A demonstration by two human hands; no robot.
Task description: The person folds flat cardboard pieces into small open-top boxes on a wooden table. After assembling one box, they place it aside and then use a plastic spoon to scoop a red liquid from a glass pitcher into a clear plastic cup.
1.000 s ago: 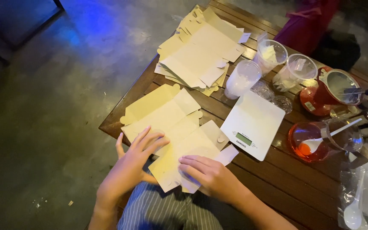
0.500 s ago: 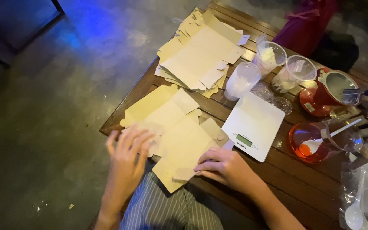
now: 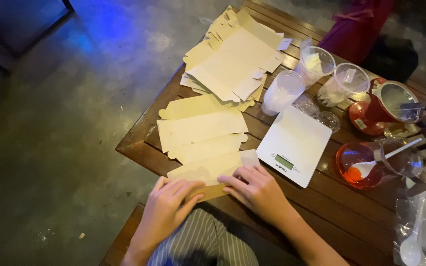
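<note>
Hands — left hand (image 3: 169, 207), right hand (image 3: 255, 189) — press flat on a folded cardboard sheet (image 3: 208, 172) at the table (image 3: 139, 143) edge.

Both hands press flat on a folded tan cardboard blank (image 3: 208, 173) at the near edge of the slatted wooden table (image 3: 139, 140): left hand (image 3: 169, 207) on its near left end, right hand (image 3: 257, 189) on its right end, fingers spread. More flat blanks (image 3: 200, 129) lie just beyond it, and a larger stack (image 3: 235, 61) sits at the far corner. A white kitchen scale (image 3: 294, 145) lies right of the blanks, with clear plastic cups (image 3: 316, 66), a red jug (image 3: 383, 106) and a red-tinted bowl holding a white spoon (image 3: 366, 165) further right.
</note>
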